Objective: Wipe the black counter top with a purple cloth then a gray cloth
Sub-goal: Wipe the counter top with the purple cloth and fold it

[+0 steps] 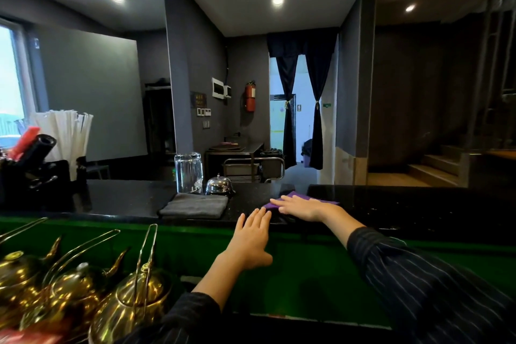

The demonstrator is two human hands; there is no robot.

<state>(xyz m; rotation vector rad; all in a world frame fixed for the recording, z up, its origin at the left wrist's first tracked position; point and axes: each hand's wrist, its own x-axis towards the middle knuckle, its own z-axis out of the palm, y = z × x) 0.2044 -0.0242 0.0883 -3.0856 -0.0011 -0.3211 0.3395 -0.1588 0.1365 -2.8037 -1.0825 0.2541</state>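
Purple cloth (310,198) lies flat on the black counter top (125,198), and from my remote seat I see it sitting directly under the right hand (300,207). That hand is spread flat on the cloth, fingers straight and together, pointing toward the left hand; it presses down without gripping. Purple fabric shows beyond the knuckles and a small corner pokes out at the fingertips.

The left hand (251,240) is just beside the right hand, on its near side, and grasps nothing. Its fingers are straight and slightly splayed, and the fingertips reach the near edge of the counter while the palm hangs over the green ledge (307,274) below. I cannot tell whether the fingertips actually touch the stone.

A folded gray cloth (194,205) rests on the counter to the left of the left hand's fingertips, apart from both hands. Just past the gray cloth, farther from the hands, stand a chrome bell (219,185) and a clear glass (188,172) beside it.

Low and left of the left forearm, several gold kettles (134,296) with tall wire handles crowd together. Both arms wear dark pinstriped sleeves (424,288).
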